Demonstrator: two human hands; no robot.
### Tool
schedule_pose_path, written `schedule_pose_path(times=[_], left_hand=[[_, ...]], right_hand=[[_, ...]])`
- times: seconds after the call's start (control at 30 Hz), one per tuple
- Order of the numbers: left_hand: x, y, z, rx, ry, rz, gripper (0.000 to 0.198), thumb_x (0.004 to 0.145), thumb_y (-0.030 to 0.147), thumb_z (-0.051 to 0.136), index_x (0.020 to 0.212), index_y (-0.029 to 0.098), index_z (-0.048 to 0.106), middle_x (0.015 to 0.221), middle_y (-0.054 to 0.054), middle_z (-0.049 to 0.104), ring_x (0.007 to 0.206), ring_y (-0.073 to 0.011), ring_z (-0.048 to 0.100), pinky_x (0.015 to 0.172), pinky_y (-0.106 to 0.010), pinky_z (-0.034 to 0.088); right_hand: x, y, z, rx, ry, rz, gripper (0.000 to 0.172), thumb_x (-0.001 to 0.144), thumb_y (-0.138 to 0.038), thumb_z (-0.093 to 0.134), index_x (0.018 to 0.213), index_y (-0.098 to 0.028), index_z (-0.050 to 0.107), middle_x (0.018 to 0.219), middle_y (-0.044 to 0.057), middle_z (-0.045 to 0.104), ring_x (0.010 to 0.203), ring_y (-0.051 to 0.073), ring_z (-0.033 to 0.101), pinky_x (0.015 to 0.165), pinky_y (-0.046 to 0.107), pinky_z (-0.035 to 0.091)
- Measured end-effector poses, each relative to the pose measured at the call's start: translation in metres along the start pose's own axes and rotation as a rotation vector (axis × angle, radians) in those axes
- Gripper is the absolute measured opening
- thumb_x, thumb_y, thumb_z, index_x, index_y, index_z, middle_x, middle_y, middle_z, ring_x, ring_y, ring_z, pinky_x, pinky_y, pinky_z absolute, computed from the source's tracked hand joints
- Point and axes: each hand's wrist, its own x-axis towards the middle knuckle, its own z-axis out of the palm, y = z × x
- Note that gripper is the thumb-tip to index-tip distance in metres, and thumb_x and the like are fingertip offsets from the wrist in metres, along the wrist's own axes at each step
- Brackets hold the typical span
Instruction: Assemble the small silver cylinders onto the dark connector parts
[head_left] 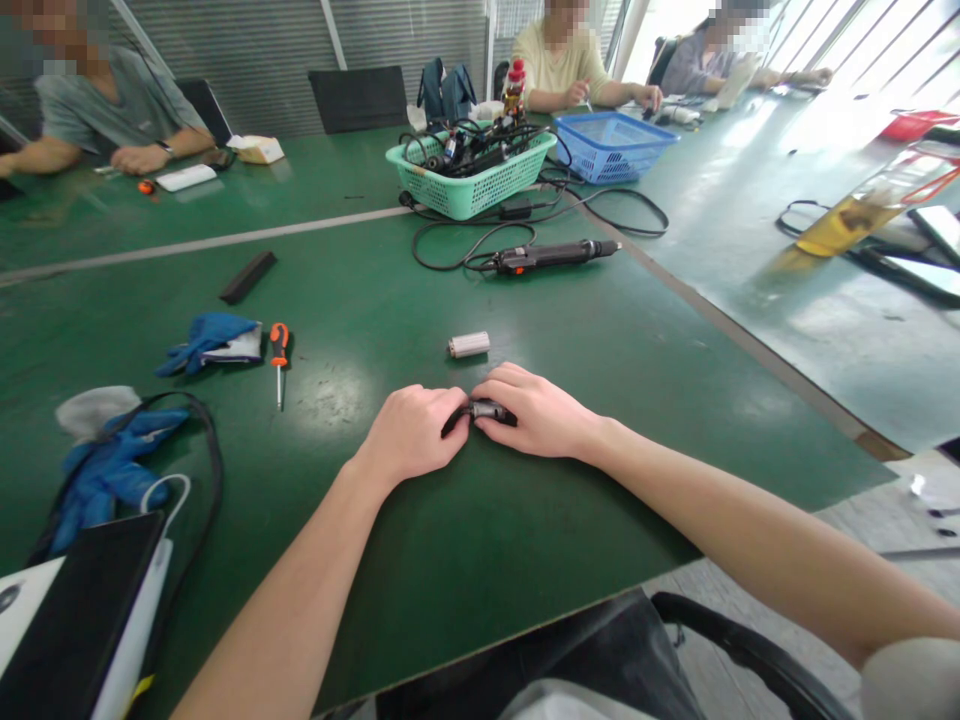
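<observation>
Both of my hands rest on the green table (420, 560), fingers curled around one small black part with a metal collar (486, 409). My left hand (414, 432) grips its left end and my right hand (538, 412) grips its right end. Most of the part is hidden under my fingers. Just beyond my hands lies a short white cylinder (469, 345), on its side and untouched.
An orange-handled screwdriver (279, 358), blue gloves (210, 342), a black bar (247, 277) and cables lie at left. Farther off are an electric screwdriver (551, 256), a green basket (471, 175) of tools and a blue basket (613, 145). Three other people sit at the far edges.
</observation>
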Motion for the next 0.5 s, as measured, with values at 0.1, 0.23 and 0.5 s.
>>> schedule_pose_path(times=[0.1,0.23,0.5], left_hand=[[0.0003,0.0002,0.0003,-0.007,-0.001,0.0,0.019,0.095,0.03,0.047,0.089,0.021,0.062,0.083,-0.003,0.07,0.069,-0.018,0.06,0.066,-0.032,0.04],[0.0005,0.0001,0.0003,-0.007,0.001,0.005,0.019,0.096,0.03,0.047,0.089,0.021,0.062,0.083,-0.004,0.07,0.07,-0.0183,0.061,0.066,-0.032,0.04],[0.0001,-0.0013,0.0025,0.0,-0.003,0.008,0.021,0.096,0.031,0.045,0.088,0.021,0.062,0.082,-0.004,0.069,0.071,-0.0188,0.061,0.068,-0.033,0.042]], right_hand=[[0.0004,-0.0002,-0.0003,0.004,0.004,-0.004,0.022,0.094,-0.029,0.056,0.112,-0.019,0.063,0.099,0.01,0.066,0.097,0.026,0.059,0.086,0.043,0.053],[0.0004,0.0002,-0.0003,-0.002,-0.003,-0.001,0.023,0.094,-0.029,0.055,0.113,-0.019,0.062,0.099,0.01,0.066,0.098,0.026,0.059,0.087,0.042,0.053],[-0.0006,0.0017,0.0008,-0.002,-0.002,-0.001,0.024,0.094,-0.029,0.056,0.115,-0.02,0.062,0.099,0.009,0.065,0.098,0.026,0.059,0.087,0.041,0.053]])
